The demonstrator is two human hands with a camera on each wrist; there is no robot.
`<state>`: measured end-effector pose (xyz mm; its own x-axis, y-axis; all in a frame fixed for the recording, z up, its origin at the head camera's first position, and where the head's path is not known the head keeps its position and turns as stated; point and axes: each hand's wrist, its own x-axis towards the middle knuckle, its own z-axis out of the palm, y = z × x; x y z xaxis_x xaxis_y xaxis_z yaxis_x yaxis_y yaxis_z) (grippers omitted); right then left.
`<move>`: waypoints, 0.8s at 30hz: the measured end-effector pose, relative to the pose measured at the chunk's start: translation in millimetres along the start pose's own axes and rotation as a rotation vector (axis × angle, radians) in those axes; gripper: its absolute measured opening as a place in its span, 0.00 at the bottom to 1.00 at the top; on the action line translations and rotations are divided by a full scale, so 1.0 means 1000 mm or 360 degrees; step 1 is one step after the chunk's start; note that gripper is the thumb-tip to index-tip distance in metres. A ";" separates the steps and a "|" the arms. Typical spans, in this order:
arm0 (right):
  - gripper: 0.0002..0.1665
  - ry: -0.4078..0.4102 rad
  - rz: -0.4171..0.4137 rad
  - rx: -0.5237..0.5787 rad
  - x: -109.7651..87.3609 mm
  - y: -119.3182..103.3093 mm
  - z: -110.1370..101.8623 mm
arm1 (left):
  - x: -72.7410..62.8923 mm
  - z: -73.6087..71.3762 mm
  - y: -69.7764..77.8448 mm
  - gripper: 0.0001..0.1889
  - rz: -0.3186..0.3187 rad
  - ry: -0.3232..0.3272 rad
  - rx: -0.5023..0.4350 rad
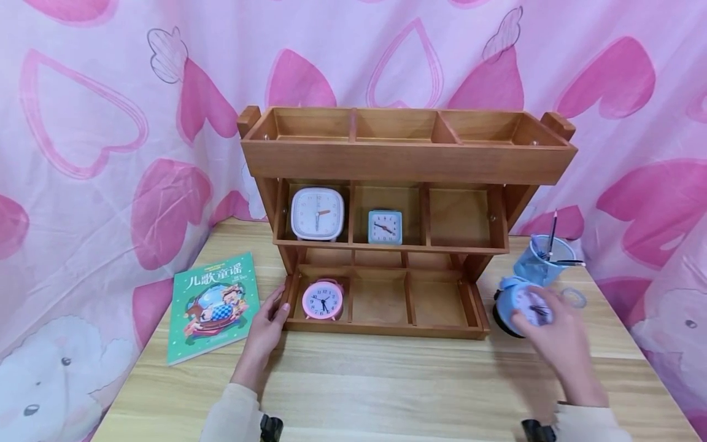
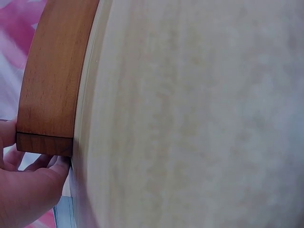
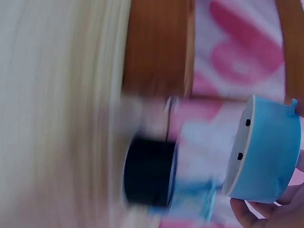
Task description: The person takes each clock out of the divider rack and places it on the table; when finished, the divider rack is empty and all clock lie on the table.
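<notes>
In the head view my right hand (image 1: pixel 563 344) grips a round blue alarm clock (image 1: pixel 516 302), its face tilted upward. The clock's blue side and white back rim (image 3: pixel 240 156) show in the right wrist view, the fingers around its lower edge. Just under it stands a round black object (image 3: pixel 148 172). My left hand (image 1: pixel 266 334) rests against the lower left end of a three-tier wooden shelf (image 1: pixel 386 331). The left wrist view shows those fingers at the shelf's end (image 2: pixel 45 144). A pink alarm clock (image 1: pixel 323 301) sits in the bottom left compartment.
On the middle tier stand a white clock (image 1: pixel 317 213) and a small teal clock (image 1: pixel 385 227). A green children's book (image 1: pixel 212 301) lies at left. Behind the right hand are a blue mesh pen cup (image 1: pixel 544 261) and a roll of tape (image 1: pixel 573 298). A pink heart-print curtain (image 1: pixel 353 55) hangs behind.
</notes>
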<state>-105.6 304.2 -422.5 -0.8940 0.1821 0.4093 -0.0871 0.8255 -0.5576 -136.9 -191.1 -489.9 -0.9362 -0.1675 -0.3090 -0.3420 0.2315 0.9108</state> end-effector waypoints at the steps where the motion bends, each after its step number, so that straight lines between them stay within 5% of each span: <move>1: 0.30 -0.0010 0.0056 -0.0027 0.001 0.010 -0.006 | 0.000 0.000 0.000 0.28 0.0002 -0.0006 0.0001; 8: 0.35 -0.0038 0.0316 -0.0160 0.011 0.077 -0.029 | 0.000 0.000 -0.001 0.28 0.0016 -0.0027 -0.0008; 13: 0.39 -0.0227 0.0377 -0.0247 0.012 0.108 -0.030 | 0.000 0.000 0.000 0.28 0.0012 -0.0024 0.0002; 17: 0.38 -0.0312 0.0283 -0.0282 0.008 0.121 -0.024 | 0.000 0.001 0.000 0.27 0.0016 -0.0024 0.0002; 24: 0.43 -0.0516 0.0387 -0.0292 0.007 0.124 -0.015 | -0.001 0.000 -0.001 0.27 0.0023 -0.0012 -0.0014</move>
<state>-116.3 416.2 -478.1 -0.9730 0.2303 0.0181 0.1963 0.8658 -0.4602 -135.7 -191.0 -490.6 -0.9416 -0.1571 -0.2979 -0.3278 0.2254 0.9175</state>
